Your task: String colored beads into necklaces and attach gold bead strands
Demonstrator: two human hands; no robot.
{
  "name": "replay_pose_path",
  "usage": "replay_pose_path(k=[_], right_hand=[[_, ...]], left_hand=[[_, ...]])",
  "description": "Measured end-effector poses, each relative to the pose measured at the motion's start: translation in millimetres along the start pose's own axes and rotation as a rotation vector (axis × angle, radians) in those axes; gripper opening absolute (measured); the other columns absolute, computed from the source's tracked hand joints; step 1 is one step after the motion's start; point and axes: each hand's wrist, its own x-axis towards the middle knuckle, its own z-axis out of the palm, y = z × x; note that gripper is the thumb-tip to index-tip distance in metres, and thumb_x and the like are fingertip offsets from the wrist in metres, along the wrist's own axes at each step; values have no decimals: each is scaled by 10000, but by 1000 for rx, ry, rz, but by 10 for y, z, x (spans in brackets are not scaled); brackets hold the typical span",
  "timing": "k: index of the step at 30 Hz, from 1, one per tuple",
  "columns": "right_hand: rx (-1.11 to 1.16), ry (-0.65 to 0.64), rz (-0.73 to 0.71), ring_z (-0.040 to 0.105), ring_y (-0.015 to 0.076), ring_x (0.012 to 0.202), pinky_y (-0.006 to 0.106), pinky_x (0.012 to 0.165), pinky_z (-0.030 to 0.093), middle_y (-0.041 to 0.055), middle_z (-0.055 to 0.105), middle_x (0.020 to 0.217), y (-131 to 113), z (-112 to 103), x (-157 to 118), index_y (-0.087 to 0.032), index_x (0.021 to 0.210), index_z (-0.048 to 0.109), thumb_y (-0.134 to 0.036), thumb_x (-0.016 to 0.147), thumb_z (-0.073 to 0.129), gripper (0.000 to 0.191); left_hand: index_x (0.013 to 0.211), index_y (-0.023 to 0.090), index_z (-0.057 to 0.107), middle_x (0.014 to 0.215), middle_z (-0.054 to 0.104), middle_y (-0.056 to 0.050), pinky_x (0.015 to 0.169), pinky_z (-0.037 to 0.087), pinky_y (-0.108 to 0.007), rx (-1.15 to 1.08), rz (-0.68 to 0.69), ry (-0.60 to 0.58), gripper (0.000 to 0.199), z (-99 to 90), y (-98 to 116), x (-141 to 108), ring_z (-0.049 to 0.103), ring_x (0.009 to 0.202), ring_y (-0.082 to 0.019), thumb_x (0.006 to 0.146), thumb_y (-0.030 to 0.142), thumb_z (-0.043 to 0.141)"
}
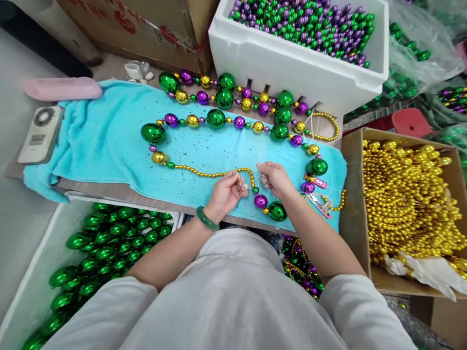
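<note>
A necklace of green, purple and gold beads (216, 118) lies in a loop on a turquoise towel (120, 136). My left hand (229, 193), with a green bangle (207, 218) on its wrist, is closed in a pinch beside the small gold beads (204, 174); a thin pale thread shows at its fingertips. My right hand (274, 179) is also closed, thumb against the bent fingers, above a large green bead (278, 211); what it holds is too small to make out. A purple bead (260, 201) lies between and below the two hands.
Further bead strands (226, 98) lie along the towel's back edge, before a white foam box (292, 73) of beads. Scissors (319, 205) lie at right, near a cardboard box (353, 194) of gold strands. A tray of green beads (116, 230) is front left; a small device (41, 135) is far left.
</note>
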Motion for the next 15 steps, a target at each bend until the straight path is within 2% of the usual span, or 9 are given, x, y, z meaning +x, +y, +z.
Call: replay_pose_path(k=[2, 6, 11, 15], right_hand=[[-29, 32, 0, 286, 35, 321, 162, 303, 155, -105, 345, 418, -1, 0, 26, -211, 604, 387, -359, 671, 770, 416], [-54, 69, 17, 293, 39, 322, 163, 306, 160, -102, 346, 417, -28, -7, 53, -211, 599, 382, -343, 705, 757, 412], [-109, -68, -73, 287, 38, 336, 166, 318, 171, -98, 355, 409, -91, 53, -22, -201, 592, 414, -376, 719, 759, 408], [-159, -118, -109, 266, 43, 337, 177, 331, 192, -98, 358, 384, -125, 131, -68, -206, 589, 422, -404, 736, 750, 410]], left_hand=[[690, 169, 456, 582, 476, 38, 471, 394, -198, 39, -20, 5, 226, -15, -35, 15, 483, 504, -83, 820, 207, 636], [674, 169, 440, 564, 463, 42, 465, 393, -198, 82, -21, 30, 242, -43, -76, 29, 480, 499, -84, 823, 212, 625], [717, 147, 514, 655, 562, 12, 529, 478, -224, 290, -34, 88, 218, -27, -53, 0, 559, 551, -95, 792, 252, 690], [695, 140, 559, 616, 557, 27, 539, 483, -215, 475, 12, 92, 211, 1, -41, -4, 543, 519, -79, 722, 213, 754]])
